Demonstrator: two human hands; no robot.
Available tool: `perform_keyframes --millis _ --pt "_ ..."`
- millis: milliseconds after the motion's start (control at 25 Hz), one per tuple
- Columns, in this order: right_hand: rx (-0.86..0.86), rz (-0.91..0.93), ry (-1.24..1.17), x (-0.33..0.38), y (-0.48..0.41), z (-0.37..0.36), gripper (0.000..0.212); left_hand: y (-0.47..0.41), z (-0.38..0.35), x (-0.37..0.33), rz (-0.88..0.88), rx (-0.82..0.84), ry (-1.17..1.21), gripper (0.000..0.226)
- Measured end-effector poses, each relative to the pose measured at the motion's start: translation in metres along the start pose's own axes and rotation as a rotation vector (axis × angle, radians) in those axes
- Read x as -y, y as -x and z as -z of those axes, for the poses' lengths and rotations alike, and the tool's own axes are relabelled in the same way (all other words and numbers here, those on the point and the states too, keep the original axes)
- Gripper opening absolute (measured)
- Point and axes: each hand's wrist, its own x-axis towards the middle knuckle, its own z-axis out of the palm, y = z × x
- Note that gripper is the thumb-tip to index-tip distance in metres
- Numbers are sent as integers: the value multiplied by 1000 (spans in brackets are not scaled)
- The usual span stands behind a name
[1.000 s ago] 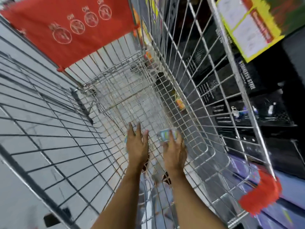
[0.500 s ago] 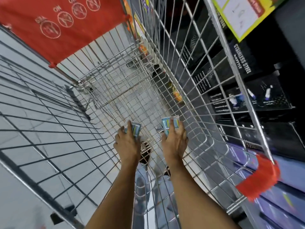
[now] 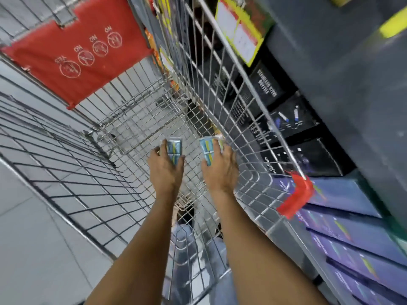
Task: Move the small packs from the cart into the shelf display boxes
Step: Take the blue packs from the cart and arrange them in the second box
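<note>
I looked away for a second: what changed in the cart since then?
The left hand took hold of a blue pack, which it lacked a second ago. Both hands have lifted; the right hand still holds its blue pack. The wire cart and red seat flap are unchanged.

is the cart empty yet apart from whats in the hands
Looks empty: the cart floor shows bare wire; the only small packs sit in the left hand and right hand.

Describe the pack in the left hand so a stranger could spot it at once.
Look inside the wire shopping cart, below its red child-seat flap. Two hands reach in; the left hand grips a small blue pack with a yellow stripe. Its twin sits farther right, beside the shelf-side wall.
</note>
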Motion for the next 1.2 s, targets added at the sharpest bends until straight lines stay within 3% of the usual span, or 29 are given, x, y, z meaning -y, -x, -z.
perform_keyframes --millis 200,360,560,800,960,1080,1200 --pt "-194 211 -41 42 6 97 65 -17 82 -76 -132 -191 161 63" --pt "-370 309 -95 64 8 186 64 -17 155 -141 -356 -301 274 61" --pt "-635 276 -122 44 21 297 57 2 212 -208 -514 -340 371 60" --pt "-840 42 67 -51 65 383 55 68 198 -311 -775 -188 414 63" --pt "-907 -200 129 -131 124 406 54 170 155 -380 -941 59 419 65" --pt "-879 -354 88 -192 169 406 54 247 121 -407 -924 269 304 68" --pt "-743 -583 31 -247 214 391 55 310 84 -410 -1017 443 238 69"
